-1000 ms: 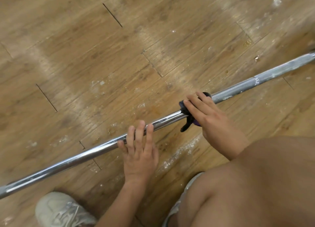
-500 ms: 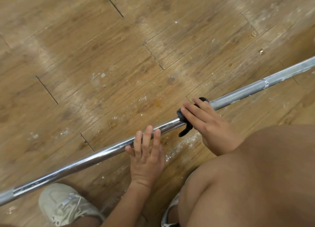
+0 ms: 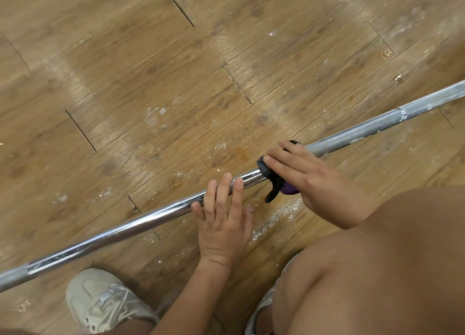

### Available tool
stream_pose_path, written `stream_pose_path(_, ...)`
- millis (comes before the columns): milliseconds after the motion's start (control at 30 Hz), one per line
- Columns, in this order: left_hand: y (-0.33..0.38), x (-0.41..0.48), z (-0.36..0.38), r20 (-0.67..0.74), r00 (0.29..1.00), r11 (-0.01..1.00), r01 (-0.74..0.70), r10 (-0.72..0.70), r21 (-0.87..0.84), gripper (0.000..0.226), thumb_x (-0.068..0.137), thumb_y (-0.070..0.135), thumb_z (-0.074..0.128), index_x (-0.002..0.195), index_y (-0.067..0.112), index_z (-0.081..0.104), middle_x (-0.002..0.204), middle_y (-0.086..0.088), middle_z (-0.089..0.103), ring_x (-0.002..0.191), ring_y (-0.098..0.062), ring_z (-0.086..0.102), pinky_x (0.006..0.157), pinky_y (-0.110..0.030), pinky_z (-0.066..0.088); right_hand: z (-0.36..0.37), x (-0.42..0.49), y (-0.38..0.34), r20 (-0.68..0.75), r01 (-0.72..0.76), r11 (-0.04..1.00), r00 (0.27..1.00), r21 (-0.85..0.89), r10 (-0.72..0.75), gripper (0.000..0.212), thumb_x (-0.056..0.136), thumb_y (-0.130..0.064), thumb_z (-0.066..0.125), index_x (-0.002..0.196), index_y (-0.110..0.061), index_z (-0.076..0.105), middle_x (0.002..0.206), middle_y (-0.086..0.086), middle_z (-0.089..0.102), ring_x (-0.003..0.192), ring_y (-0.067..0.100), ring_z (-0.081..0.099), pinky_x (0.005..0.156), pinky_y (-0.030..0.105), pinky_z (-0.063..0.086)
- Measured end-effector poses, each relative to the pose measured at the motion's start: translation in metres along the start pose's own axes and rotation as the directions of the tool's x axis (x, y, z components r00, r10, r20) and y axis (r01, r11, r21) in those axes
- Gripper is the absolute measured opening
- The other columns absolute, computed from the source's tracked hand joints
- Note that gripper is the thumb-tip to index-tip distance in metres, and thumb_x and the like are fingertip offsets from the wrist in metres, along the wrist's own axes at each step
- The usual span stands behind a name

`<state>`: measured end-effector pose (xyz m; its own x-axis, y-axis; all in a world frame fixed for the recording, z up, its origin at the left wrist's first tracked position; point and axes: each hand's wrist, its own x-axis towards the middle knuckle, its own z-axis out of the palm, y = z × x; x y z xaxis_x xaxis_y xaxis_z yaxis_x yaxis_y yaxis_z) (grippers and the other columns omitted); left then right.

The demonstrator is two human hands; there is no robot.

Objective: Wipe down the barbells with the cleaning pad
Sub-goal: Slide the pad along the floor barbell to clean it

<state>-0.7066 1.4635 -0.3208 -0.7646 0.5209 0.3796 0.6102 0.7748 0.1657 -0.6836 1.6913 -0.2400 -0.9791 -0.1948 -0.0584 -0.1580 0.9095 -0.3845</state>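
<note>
**Barbell wipe, mid-bar: what you can and can't see**

Both ends of the barbell (image 3: 125,231) are cut off. It lies on the wood floor (image 3: 125,82) and runs from the frame edge at 8 o'clock to the edge at 2 o'clock, so no sleeves or plates show. The shiny smooth stretch is on the 8 o'clock side and the duller rough stretch is toward 2.

The cleaning pad (image 3: 269,176) sits on the bar just right of center, dark grey with a bit of purple poking out. Most of it is buried under the right hand (image 3: 312,181). Those fingers lie fairly straight across it, pressing it onto the bar, but the thumb is hidden. A dark tail of pad hangs off toward 6 o'clock.

The left hand (image 3: 224,224) is just beside it at 8 o'clock, fingers straight and close together, laid flat over the bar.

A bare knee (image 3: 377,259) fills the 4–5 o'clock corner and hides the floor there. There's a pale shoe (image 3: 100,302) at 7 o'clock and white dust (image 3: 276,213) near the hands. Bare planks stretch from 9 round to 1.
</note>
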Motion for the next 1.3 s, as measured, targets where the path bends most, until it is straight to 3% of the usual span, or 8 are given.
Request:
stream_pose_path(167, 0.001, 0.015, 0.000, 0.008, 0.998, 0.997, 0.066, -0.066, -0.050, 0.061, 0.101, 0.042, 0.045, 0.155, 0.016, 0.035, 0.155, -0.006, 0.038, 0.150, -0.027, 0.022, 0.125, -0.048, -0.010, -0.018, 0.006, 0.019, -0.072, -0.173, 0.984, 0.983, -0.034, 0.170, 0.054, 0.088, 0.002, 0.035, 0.135, 0.000, 0.061, 0.142, 0.015, 0.058, 0.134, 0.041, 0.052, 0.099, 0.058, 0.052)
stream_pose_path(300, -0.004, 0.025, 0.000, 0.007, 0.996, 0.993, 0.091, -0.091, -0.077, 0.055, 0.103, 0.040, 0.045, 0.154, 0.019, 0.039, 0.154, -0.005, 0.042, 0.148, -0.027, 0.029, 0.125, -0.048, -0.005, -0.007, 0.015, 0.001, -0.035, -0.078, 0.997, 0.996, -0.004, 0.078, 0.059, 0.088, 0.004, 0.029, 0.140, 0.000, 0.055, 0.146, 0.012, 0.054, 0.141, 0.037, 0.040, 0.110, 0.046, 0.039)
stream_pose_path(534, 0.000, 0.049, 0.000, -0.010, 0.975, 0.961, 0.219, -0.224, -0.171, 0.043, 0.104, 0.035, 0.048, 0.143, 0.020, 0.057, 0.140, -0.006, 0.060, 0.139, -0.028, 0.041, 0.123, -0.054, 0.013, -0.024, 0.029, 0.033, -0.079, -0.150, 0.988, 0.986, -0.037, 0.147, 0.066, 0.076, 0.018, 0.062, 0.138, -0.004, 0.059, 0.143, 0.008, 0.058, 0.137, 0.035, 0.049, 0.101, 0.045, 0.047)
stream_pose_path(667, 0.000, 0.067, 0.006, -0.076, 0.956, 0.950, 0.268, -0.283, -0.159, 0.035, 0.104, 0.031, 0.053, 0.134, 0.021, 0.067, 0.130, -0.007, 0.066, 0.132, -0.028, 0.045, 0.123, -0.044, 0.005, -0.013, 0.048, 0.008, -0.053, 0.039, 0.998, 0.998, -0.055, -0.042, 0.060, 0.081, 0.007, 0.042, 0.139, 0.000, 0.056, 0.143, 0.013, 0.056, 0.137, 0.035, 0.044, 0.113, 0.032, 0.030)
stream_pose_path(734, -0.004, 0.074, 0.009, -0.099, 0.954, 0.952, 0.268, -0.284, -0.148, 0.032, 0.104, 0.029, 0.055, 0.131, 0.021, 0.069, 0.126, -0.006, 0.067, 0.129, -0.027, 0.047, 0.123, -0.045, 0.006, -0.018, 0.053, 0.020, -0.051, 0.051, 0.997, 0.997, -0.055, -0.054, 0.064, 0.080, 0.015, 0.053, 0.141, -0.002, 0.055, 0.145, 0.010, 0.055, 0.138, 0.035, 0.045, 0.113, 0.036, 0.035)
stream_pose_path(867, -0.011, 0.085, 0.019, -0.149, 0.950, 0.959, 0.261, -0.276, -0.110, 0.030, 0.106, 0.030, 0.053, 0.133, 0.025, 0.065, 0.124, -0.004, 0.067, 0.126, -0.027, 0.050, 0.124, -0.046, 0.005, -0.030, 0.050, 0.058, -0.083, -0.184, 0.982, 0.980, -0.043, 0.180, 0.076, 0.072, 0.017, 0.075, 0.142, -0.002, 0.054, 0.146, 0.012, 0.055, 0.139, 0.040, 0.045, 0.109, 0.056, 0.044)
stream_pose_path(1167, -0.029, 0.112, 0.038, -0.175, 0.956, 0.971, 0.240, -0.237, -0.004, 0.034, 0.111, 0.038, 0.038, 0.138, 0.031, 0.057, 0.128, -0.002, 0.068, 0.129, -0.025, 0.050, 0.123, -0.051, 0.003, -0.017, 0.071, 0.067, -0.196, -0.115, 0.987, 0.976, -0.112, 0.092, 0.074, 0.074, 0.023, 0.062, 0.144, 0.005, 0.048, 0.148, 0.019, 0.049, 0.141, 0.046, 0.038, 0.115, 0.056, 0.034)
stream_pose_path(1301, -0.035, 0.127, 0.047, -0.220, 0.947, 0.970, 0.243, -0.235, 0.010, 0.033, 0.109, 0.037, 0.041, 0.136, 0.032, 0.060, 0.128, -0.002, 0.067, 0.127, -0.025, 0.051, 0.120, -0.056, 0.010, -0.017, 0.087, 0.067, -0.248, -0.245, 0.962, 0.946, -0.123, 0.210, 0.076, 0.073, 0.026, 0.067, 0.144, 0.006, 0.047, 0.147, 0.021, 0.049, 0.140, 0.049, 0.037, 0.115, 0.058, 0.035)
